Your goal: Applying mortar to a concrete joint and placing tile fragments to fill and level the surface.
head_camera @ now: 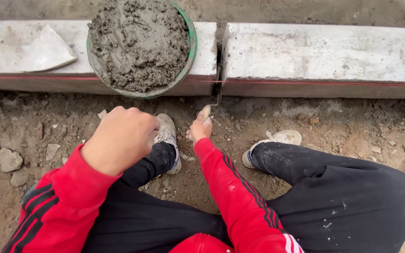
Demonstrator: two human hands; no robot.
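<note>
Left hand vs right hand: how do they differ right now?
The left hand is a closed fist raised over the knee, with no tool visible in it; the right hand is stretched down to the ground, gripping a handle at the foot of the gap between the two curb blocks. The left hand sits below the mortar pan; the right hand is to its right. Both wear red sleeves.

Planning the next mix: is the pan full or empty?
Full: grey mortar heaps to the rim of the pan.
</note>
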